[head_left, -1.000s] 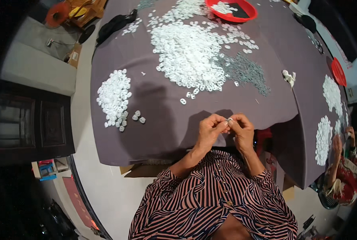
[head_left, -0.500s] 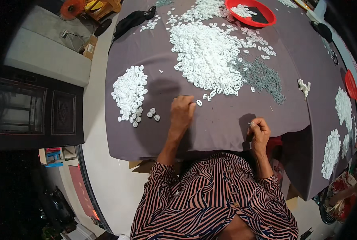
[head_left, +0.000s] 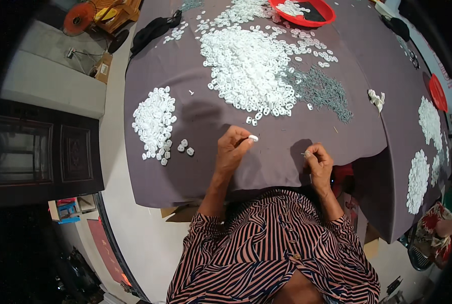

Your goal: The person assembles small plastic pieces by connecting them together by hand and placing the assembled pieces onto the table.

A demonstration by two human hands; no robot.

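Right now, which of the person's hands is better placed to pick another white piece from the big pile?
Probably the left. The left hand lies nearer the big white pile, though it already pinches one white piece. The right hand sits farther away, pinching something thin.

The red tray runs off the top edge (its far rim is unseen).

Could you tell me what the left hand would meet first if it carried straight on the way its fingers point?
Probably the big heap of white pieces. The left hand, pinching one white piece, points up-right over bare cloth towards a few strays at the heap's near edge; height is unclear.
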